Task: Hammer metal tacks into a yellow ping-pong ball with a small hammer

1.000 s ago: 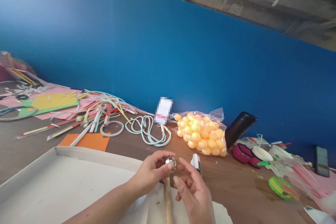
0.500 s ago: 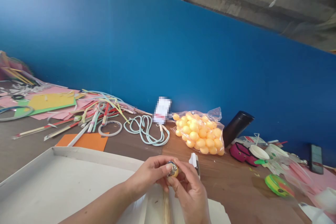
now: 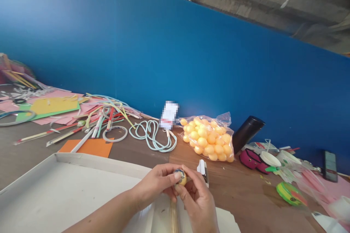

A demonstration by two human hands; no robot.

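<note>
My left hand [image 3: 154, 185] and my right hand [image 3: 195, 198] meet low in the middle, both pinching a small ball [image 3: 180, 177] that is orange with a shiny silvery patch. The fingers of both hands curl round it. A thin wooden stick [image 3: 174, 218] runs down from under the ball toward me. Below the hands lies a shallow white tray [image 3: 54, 193]. A small white and black object [image 3: 203, 169] rests on the wooden table [image 3: 240, 196] just right of my hands.
A clear bag of orange balls [image 3: 207, 140] lies beyond my hands. Pale green cord [image 3: 153, 136], straws, rings and coloured paper [image 3: 87, 145] litter the left. A black cylinder [image 3: 247, 133], pink case, cups, a green disc [image 3: 290, 193] and a phone [image 3: 330, 165] sit right. A blue wall stands behind.
My right hand, open beside the ball a second ago, has closed onto it, so both hands now pinch it. The ball has turned, showing more orange.
</note>
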